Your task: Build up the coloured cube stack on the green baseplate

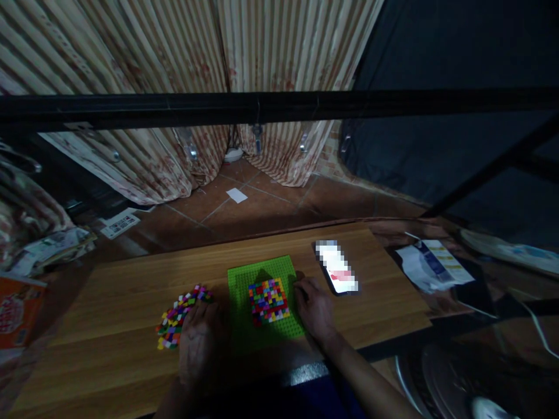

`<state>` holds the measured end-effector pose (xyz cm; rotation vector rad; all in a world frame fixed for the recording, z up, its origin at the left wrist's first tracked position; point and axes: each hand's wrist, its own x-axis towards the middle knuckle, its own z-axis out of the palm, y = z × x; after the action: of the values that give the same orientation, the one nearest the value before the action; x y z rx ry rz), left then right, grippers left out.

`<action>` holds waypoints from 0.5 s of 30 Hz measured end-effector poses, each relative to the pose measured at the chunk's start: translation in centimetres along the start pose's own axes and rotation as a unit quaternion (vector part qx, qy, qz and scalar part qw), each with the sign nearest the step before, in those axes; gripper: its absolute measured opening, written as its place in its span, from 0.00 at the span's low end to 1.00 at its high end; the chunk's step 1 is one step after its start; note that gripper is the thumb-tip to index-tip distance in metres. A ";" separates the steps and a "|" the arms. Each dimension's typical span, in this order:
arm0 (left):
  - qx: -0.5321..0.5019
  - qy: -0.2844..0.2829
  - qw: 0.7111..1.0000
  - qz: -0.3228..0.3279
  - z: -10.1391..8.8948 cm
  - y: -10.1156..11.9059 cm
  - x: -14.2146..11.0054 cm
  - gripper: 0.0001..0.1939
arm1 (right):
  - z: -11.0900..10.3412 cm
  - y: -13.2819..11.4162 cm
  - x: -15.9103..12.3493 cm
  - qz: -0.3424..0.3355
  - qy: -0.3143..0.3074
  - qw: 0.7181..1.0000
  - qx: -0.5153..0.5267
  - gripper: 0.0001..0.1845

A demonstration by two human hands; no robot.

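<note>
A green studded baseplate [238, 326] lies on the wooden table, with a nearly square block of small multicoloured toy bricks [269, 299] on its middle. Left of the plate is a loose heap of similar bricks [174, 317]. My left hand [203, 326] rests at the heap's right side, fingers bent down and closed; the fingertips and whatever they hold are hidden. At the plate's right edge is my right hand [313, 302], fingers curled together beside the brick block. Anything between those fingers is too small and dark to make out.
A phone [336, 267] with a lit screen lies on the wooden table [122, 291], right of the plate. A dark metal bar [279, 105] crosses beyond the table, before striped curtains [279, 46]. An orange box [20, 311] stands at left; a white packet [432, 265] lies at right.
</note>
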<state>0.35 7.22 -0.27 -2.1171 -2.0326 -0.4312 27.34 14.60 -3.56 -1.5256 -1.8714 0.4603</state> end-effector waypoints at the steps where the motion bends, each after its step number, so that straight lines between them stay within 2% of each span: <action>1: 0.001 -0.005 1.000 0.004 -0.1 -0.1 0.0 0.10 | 0.0 0.0 0.0 0.000 0.001 1.000 0.000 0.12; 5: 0.001 -0.023 1.000 0.001 -0.3 -0.5 -0.1 0.12 | -0.1 -0.2 0.0 0.004 0.005 1.000 0.001 0.12; 15: -0.018 -0.012 0.999 -0.023 -1.0 -1.2 0.0 0.16 | -0.2 -0.2 0.1 0.004 0.001 1.000 0.005 0.12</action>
<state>-0.94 6.94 0.61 -2.1096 -2.1058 -0.4555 27.32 14.59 -3.23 -1.5261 -1.8593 0.4714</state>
